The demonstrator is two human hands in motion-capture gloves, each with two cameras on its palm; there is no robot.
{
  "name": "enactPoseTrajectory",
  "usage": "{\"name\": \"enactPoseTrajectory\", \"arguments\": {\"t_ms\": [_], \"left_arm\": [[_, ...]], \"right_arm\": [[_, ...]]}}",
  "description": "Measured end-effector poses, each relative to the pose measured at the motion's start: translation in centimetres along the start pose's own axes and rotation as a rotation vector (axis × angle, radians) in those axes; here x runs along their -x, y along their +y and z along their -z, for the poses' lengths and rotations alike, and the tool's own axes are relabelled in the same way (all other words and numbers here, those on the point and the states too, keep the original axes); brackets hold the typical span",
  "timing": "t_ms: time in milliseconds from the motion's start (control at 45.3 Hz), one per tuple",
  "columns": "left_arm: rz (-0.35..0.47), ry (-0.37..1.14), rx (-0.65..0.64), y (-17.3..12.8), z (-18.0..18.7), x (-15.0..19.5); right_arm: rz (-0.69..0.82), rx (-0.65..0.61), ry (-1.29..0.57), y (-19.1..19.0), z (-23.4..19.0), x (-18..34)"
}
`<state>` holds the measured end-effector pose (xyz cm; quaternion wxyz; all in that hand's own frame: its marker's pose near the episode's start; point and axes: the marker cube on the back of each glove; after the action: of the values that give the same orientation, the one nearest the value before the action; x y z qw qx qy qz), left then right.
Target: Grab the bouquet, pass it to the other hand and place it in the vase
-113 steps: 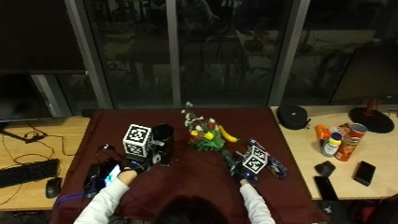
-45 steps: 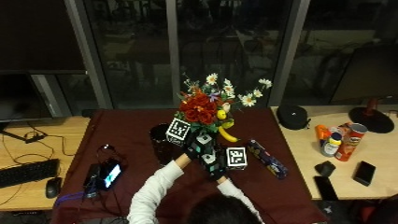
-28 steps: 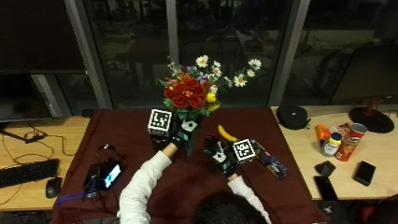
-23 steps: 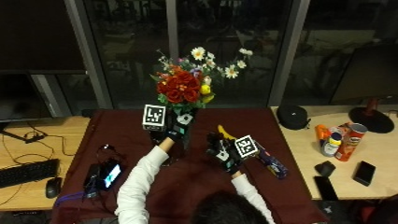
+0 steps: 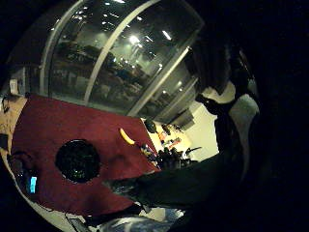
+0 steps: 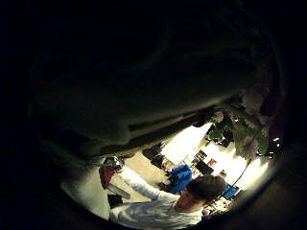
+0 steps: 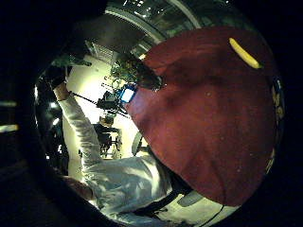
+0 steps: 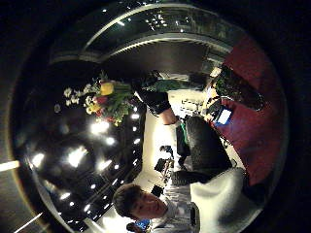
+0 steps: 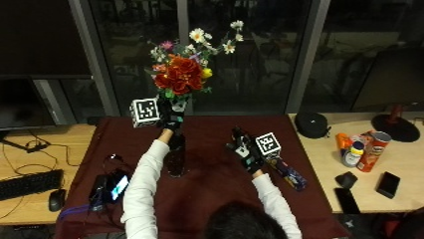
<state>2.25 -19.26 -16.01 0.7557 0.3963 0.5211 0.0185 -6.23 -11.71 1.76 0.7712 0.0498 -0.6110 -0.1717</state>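
Observation:
My left hand [image 9: 171, 117] grips the stems of the bouquet [image 9: 182, 74] and holds it upright, with red, white and yellow flowers high above the dark red table [image 9: 212, 199]. The dark vase [image 9: 175, 157] stands directly below that hand; the left little finger side palm view shows its round mouth [image 5: 77, 160]. My right hand [image 9: 244, 149] hovers over the middle of the table, to the right of the vase, fingers relaxed and holding nothing. The right thumb side palm view shows the bouquet [image 8: 104, 99] and the vase [image 8: 238, 90].
A yellow banana [image 5: 127, 137] lies on the cloth beyond the vase. A lit phone [image 9: 118, 185] sits at the table's left edge and a blue packet [image 9: 288, 174] lies right of my right hand. A crisps can [image 9: 372, 152] and bottles stand on the right side table.
The bouquet went from lying on the table to raised. It passed into the left hand, which carried it left and above the vase. The right hand let go and drew back right.

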Motion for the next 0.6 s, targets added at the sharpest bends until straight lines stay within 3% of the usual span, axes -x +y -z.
{"name": "enactPoseTrajectory", "arguments": {"t_ms": [88,177,265,375,485,530,596], "left_arm": [[0.096,-0.072,-0.035,-0.3,0.7,2.7],[0.043,-0.009,-0.048,-0.4,0.8,3.6],[0.148,-0.070,-0.050,-0.1,0.9,6.1],[0.204,-0.060,-0.055,0.5,0.9,7.3],[0.109,0.021,-0.027,0.9,0.8,9.1],[0.191,-0.018,0.018,2.0,1.1,11.0],[0.394,-0.030,0.152,5.7,3.2,14.2]], "right_arm": [[0.028,0.010,0.020,0.0,0.1,-0.3],[0.015,0.013,0.023,0.5,-0.3,0.2],[0.006,0.001,0.016,0.6,-0.3,-0.3],[0.010,0.002,0.021,0.2,-0.3,-1.8],[-0.006,0.003,0.035,-0.2,-0.5,-3.0],[-0.019,0.004,0.036,-0.2,-0.6,-3.5],[-0.039,-0.013,0.001,0.3,-0.6,-4.9]]}}
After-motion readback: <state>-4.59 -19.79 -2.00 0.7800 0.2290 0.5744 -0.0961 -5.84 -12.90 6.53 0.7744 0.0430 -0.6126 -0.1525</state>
